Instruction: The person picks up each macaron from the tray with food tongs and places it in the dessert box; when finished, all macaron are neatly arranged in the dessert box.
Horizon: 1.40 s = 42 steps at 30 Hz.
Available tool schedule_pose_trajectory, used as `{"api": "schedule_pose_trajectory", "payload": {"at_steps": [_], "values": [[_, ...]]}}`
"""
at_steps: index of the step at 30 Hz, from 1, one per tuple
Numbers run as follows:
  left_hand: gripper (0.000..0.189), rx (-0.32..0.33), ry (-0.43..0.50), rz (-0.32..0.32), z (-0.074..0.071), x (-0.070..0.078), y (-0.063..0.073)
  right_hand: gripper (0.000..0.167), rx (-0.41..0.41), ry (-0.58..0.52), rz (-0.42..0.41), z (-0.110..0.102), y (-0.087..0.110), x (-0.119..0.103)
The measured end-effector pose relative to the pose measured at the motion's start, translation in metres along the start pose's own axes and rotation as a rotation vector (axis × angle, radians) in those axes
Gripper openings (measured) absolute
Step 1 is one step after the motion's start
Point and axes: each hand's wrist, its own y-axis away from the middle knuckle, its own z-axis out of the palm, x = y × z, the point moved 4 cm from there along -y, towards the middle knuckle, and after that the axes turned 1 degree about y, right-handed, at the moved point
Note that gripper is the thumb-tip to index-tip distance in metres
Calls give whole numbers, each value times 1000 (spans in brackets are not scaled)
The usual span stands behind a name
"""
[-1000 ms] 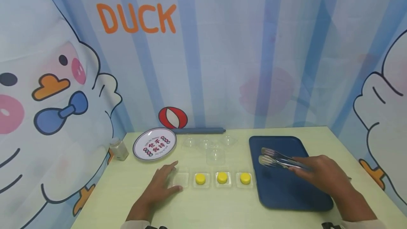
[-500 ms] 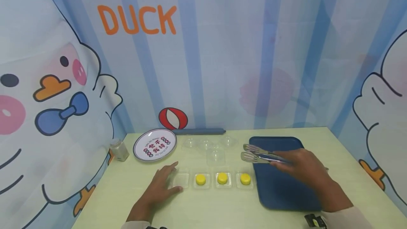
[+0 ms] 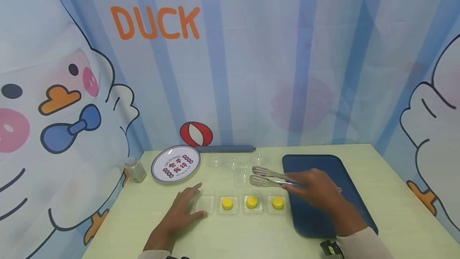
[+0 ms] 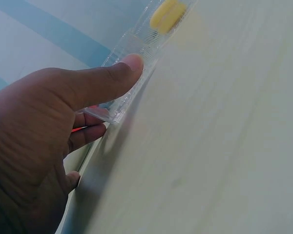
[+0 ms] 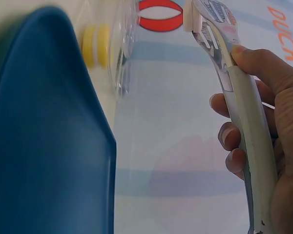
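Note:
My left hand spans a clear plastic tray with nothing in it, thumb at its near side and fingers at its far side. To the right, three similar trays stand in a row, each with a yellow macaron: the left one, the middle one and the right one. My right hand grips metal tongs above the row, tips pointing left. In the right wrist view a pale pinkish piece shows at the tongs' tips; I cannot tell if it is held.
Behind the row stand several clear domed lids. A blue tray lies at the right under my right arm. Back left are a patterned white plate and a small shaker. A dark roll lies along the back edge.
My right hand has carried the tongs leftward from over the blue tray to above the clear trays and lids. My left hand stays by the leftmost tray.

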Motion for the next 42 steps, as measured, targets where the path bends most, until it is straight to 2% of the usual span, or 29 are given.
{"api": "schedule_pose_trajectory", "payload": {"at_steps": [9, 17, 26, 42], "values": [[92, 6, -8, 4, 0, 0, 1, 28, -12, -20, -28, 29, -14, -22], [90, 25, -16, 28, 2, -2, 2, 29, 40, 21, -27, 55, -22, -43], [92, -10, -34, -16, 3, -5, -2, 27, 64, 49, -4, 78, -35, -69], [94, -13, -17, -45, 3, -3, -1, 25, -5, 57, -37, 103, -49, -97]]}}
